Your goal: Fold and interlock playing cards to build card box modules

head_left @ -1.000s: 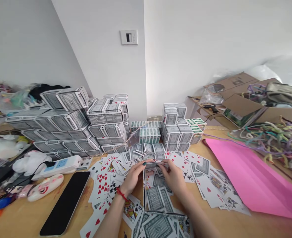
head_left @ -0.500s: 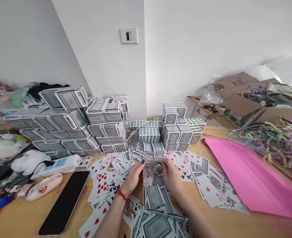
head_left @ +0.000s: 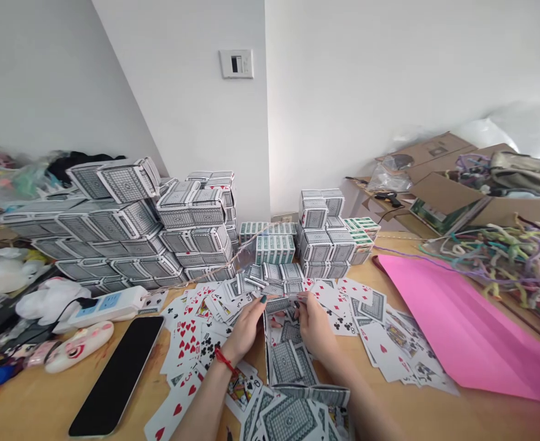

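A long frame of folded playing cards (head_left: 309,392) stands on the table between my forearms, its near wall crossing in front. My left hand (head_left: 247,327), a red cord at its wrist, pinches the far left corner of this frame. At the far right corner, my right hand (head_left: 315,324) has its fingers bent and pressed on the frame's edge; its fingertips are partly hidden. Loose playing cards (head_left: 286,362) lie face down inside the frame. Just beyond my hands sits a group of folded playing cards (head_left: 273,274). More loose cards (head_left: 291,419) overlap near the front.
Blocks of folded cards (head_left: 132,223) are stacked at the back left, with a smaller stack (head_left: 322,239) right of centre. A black phone (head_left: 118,373) and a power strip (head_left: 107,306) lie left. Pink paper (head_left: 463,324), pipe cleaners (head_left: 509,257) and a cardboard box (head_left: 463,199) occupy the right.
The view has shifted very slightly. Both hands stay at the far corners of the frame, with the right fingers moved only a little.
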`<state>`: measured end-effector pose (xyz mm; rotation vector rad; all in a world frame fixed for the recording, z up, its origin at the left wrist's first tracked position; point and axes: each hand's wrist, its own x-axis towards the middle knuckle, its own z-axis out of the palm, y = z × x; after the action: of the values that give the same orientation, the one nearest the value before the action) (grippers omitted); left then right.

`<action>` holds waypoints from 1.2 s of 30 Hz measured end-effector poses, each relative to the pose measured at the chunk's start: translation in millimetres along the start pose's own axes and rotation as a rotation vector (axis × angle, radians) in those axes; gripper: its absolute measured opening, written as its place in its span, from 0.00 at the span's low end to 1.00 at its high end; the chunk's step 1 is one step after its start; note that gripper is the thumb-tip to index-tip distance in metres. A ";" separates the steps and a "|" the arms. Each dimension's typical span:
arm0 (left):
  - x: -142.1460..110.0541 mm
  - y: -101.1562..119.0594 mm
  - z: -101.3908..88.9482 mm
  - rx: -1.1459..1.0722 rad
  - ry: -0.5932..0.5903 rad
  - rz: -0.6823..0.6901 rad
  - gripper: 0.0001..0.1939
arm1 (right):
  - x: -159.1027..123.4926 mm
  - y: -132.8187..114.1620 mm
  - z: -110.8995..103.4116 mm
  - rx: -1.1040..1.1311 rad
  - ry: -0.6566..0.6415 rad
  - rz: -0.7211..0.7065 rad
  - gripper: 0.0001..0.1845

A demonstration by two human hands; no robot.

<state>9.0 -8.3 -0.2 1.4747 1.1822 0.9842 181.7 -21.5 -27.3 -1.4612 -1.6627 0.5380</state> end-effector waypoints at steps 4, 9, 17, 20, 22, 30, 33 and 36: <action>-0.1 1.3 -0.6 0.015 -0.008 0.012 0.21 | 0.0 0.3 0.2 -0.016 0.005 -0.025 0.09; -1.4 6.1 -0.1 -0.027 -0.007 0.027 0.20 | -2.3 -0.9 -0.1 -0.031 -0.049 -0.009 0.13; -0.4 2.5 0.3 -0.018 0.023 0.018 0.20 | -2.9 -4.9 -1.9 -0.050 -0.066 0.025 0.12; -0.4 2.3 -0.3 -0.026 -0.006 0.024 0.20 | -0.5 -2.6 -4.6 -0.044 -0.058 -0.026 0.12; -0.5 3.4 -0.7 -0.035 -0.040 0.038 0.20 | 1.2 -0.5 -6.9 -0.033 -0.055 -0.052 0.12; -1.4 4.8 -2.3 -0.050 -0.025 0.032 0.20 | 5.3 1.8 -16.3 -0.001 -0.073 -0.067 0.11; -0.9 4.8 -2.1 -0.054 -0.027 0.038 0.20 | 5.4 2.6 -16.3 0.005 -0.076 -0.062 0.10; -0.3 5.8 -1.2 -0.061 -0.025 0.041 0.20 | 5.5 4.1 -14.6 0.007 -0.074 -0.058 0.10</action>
<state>8.9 -8.8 5.7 1.4645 1.0985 1.0183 196.0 -18.3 -20.6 -1.3982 -1.7539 0.5709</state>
